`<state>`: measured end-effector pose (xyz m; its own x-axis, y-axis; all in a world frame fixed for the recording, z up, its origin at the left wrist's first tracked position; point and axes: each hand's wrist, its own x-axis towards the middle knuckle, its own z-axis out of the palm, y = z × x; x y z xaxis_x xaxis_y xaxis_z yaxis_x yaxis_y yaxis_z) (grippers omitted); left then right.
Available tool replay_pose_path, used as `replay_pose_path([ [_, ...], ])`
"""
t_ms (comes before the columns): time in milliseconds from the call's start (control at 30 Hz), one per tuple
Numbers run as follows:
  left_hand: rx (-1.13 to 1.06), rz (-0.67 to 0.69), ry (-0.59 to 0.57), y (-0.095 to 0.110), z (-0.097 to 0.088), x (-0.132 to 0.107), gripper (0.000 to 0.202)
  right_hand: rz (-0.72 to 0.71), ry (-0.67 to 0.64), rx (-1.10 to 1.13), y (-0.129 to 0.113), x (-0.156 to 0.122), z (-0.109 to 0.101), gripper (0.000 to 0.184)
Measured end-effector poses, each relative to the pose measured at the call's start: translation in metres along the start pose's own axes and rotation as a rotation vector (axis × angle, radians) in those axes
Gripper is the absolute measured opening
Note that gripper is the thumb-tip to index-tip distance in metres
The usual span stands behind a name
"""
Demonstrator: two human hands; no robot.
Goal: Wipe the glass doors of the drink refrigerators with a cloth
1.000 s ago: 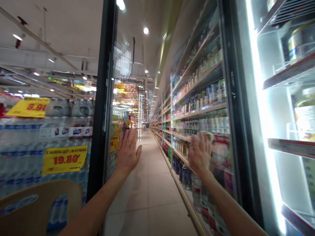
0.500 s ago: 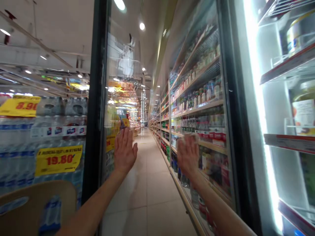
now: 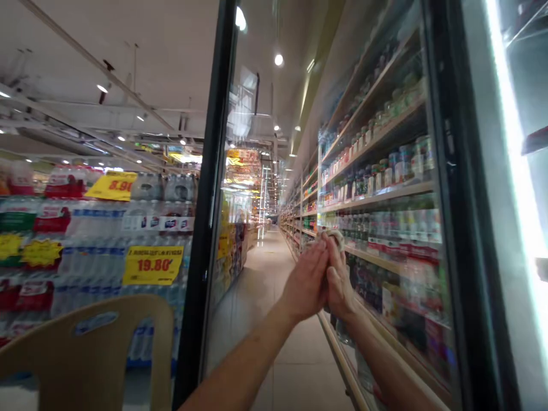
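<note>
A pale cloth (image 3: 337,237) is pressed against the glass door (image 3: 257,319), its edge showing above my fingertips. My right hand (image 3: 341,285) is on the cloth, keeping it to the glass with its fingers. Beside it, touching it, my left hand (image 3: 305,281) lies with fingers stretched out. Its fingertips reach the cloth's lower edge; whether they grip any of it is hidden. Dark frame bars edge the glass, the left frame bar (image 3: 209,188) and the right frame bar (image 3: 464,188).
A beige chair back (image 3: 100,348) stands at lower left, before stacked bottle packs (image 3: 89,262) with yellow price signs (image 3: 153,265). Drink shelves (image 3: 381,194) appear in the glass on the right. A bright light strip (image 3: 509,131) runs along the cooler's side at far right.
My left hand has moved right across the glass to meet my right hand at the cloth. The view has turned left, showing more of the bottle packs and chair.
</note>
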<state>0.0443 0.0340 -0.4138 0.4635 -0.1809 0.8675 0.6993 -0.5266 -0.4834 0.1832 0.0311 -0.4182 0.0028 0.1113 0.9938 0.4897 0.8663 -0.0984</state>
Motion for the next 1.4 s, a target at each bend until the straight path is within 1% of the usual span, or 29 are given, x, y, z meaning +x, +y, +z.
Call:
replay_pose_path([
  [67,0.062,0.014,-0.034,0.023,0.017,0.007,0.058,0.078,0.078,0.253,-0.012,-0.003,0.011,0.054],
  [100,0.113,0.009,-0.042,0.030,0.023,0.010,0.056,0.087,0.133,0.278,-0.012,-0.003,0.008,0.054],
  [167,0.203,0.017,-0.074,0.029,0.024,0.012,0.051,0.017,0.223,0.064,0.001,-0.003,-0.006,0.053],
  [233,0.260,0.024,-0.147,0.006,0.007,0.012,0.048,-0.101,0.236,-0.336,0.018,-0.002,-0.023,0.051],
  [300,0.307,-0.009,-0.195,-0.035,-0.026,0.011,0.047,-0.177,0.226,-0.627,0.029,-0.001,-0.033,0.051],
  [367,0.372,-0.132,-0.128,-0.081,-0.061,0.007,0.047,-0.203,0.245,-0.727,0.032,-0.002,-0.034,0.053],
  [433,0.443,-0.303,0.005,-0.107,-0.082,-0.003,0.054,-0.221,0.276,-0.742,0.028,-0.003,-0.030,0.054],
  [467,0.455,-0.318,0.026,-0.107,-0.084,-0.010,0.056,-0.227,0.278,-0.739,0.026,-0.003,-0.028,0.054],
  [500,0.454,-0.300,0.023,-0.097,-0.080,-0.020,0.058,-0.231,0.272,-0.736,0.025,-0.003,-0.026,0.054],
  [567,0.418,-0.149,-0.049,-0.054,-0.058,-0.043,0.056,-0.244,0.269,-0.722,0.024,-0.003,-0.026,0.053],
  [633,0.330,0.123,-0.208,-0.002,-0.029,-0.063,0.054,-0.257,0.274,-0.713,0.026,-0.003,-0.028,0.052],
  [667,0.305,0.233,-0.244,0.016,-0.019,-0.070,0.053,-0.262,0.263,-0.719,0.027,-0.003,-0.030,0.052],
  [700,0.296,0.275,-0.250,0.027,-0.013,-0.075,0.051,-0.272,0.247,-0.733,0.029,-0.003,-0.032,0.051],
  [733,0.288,0.291,-0.268,0.027,-0.012,-0.078,0.051,-0.279,0.227,-0.753,0.030,-0.003,-0.033,0.051],
  [767,0.291,0.260,-0.266,0.019,-0.017,-0.080,0.051,-0.279,0.205,-0.776,0.030,-0.004,-0.033,0.051],
  [833,0.321,0.091,-0.231,-0.013,-0.036,-0.082,0.053,-0.258,0.173,-0.822,0.030,-0.005,-0.033,0.050],
  [900,0.395,-0.166,-0.137,-0.042,-0.056,-0.090,0.058,-0.229,0.163,-0.850,0.029,-0.005,-0.031,0.050],
  [933,0.420,-0.239,-0.111,-0.048,-0.062,-0.097,0.061,-0.218,0.161,-0.856,0.028,-0.006,-0.030,0.050],
  [967,0.423,-0.247,-0.112,-0.046,-0.064,-0.106,0.063,-0.216,0.161,-0.854,0.027,-0.006,-0.029,0.049],
  [1033,0.368,-0.067,-0.189,-0.026,-0.059,-0.127,0.063,-0.225,0.170,-0.840,0.027,-0.006,-0.029,0.049],
  [1100,0.287,0.224,-0.308,-0.003,-0.051,-0.140,0.057,-0.227,0.170,-0.832,0.028,-0.006,-0.030,0.049],
  [1133,0.266,0.311,-0.352,0.001,-0.048,-0.141,0.055,-0.231,0.168,-0.830,0.028,-0.006,-0.031,0.049],
  [1167,0.263,0.326,-0.369,-0.001,-0.048,-0.138,0.054,-0.235,0.167,-0.828,0.029,-0.006,-0.031,0.049],
  [1200,0.279,0.263,-0.355,-0.009,-0.050,-0.131,0.055,-0.237,0.168,-0.826,0.029,-0.006,-0.031,0.049],
  [1233,0.307,0.147,-0.316,-0.022,-0.054,-0.122,0.057,-0.237,0.169,-0.823,0.029,-0.006,-0.031,0.050],
  [1300,0.384,-0.164,-0.159,-0.049,-0.063,-0.104,0.061,-0.231,0.174,-0.823,0.030,-0.006,-0.031,0.049],
  [1333,0.411,-0.269,-0.093,-0.056,-0.066,-0.100,0.064,-0.225,0.174,-0.824,0.030,-0.006,-0.030,0.049],
  [1367,0.422,-0.311,-0.061,-0.058,-0.067,-0.100,0.065,-0.221,0.175,-0.826,0.029,-0.006,-0.030,0.049],
  [1400,0.411,-0.267,-0.074,-0.053,-0.066,-0.104,0.066,-0.222,0.180,-0.824,0.029,-0.006,-0.030,0.049],
])
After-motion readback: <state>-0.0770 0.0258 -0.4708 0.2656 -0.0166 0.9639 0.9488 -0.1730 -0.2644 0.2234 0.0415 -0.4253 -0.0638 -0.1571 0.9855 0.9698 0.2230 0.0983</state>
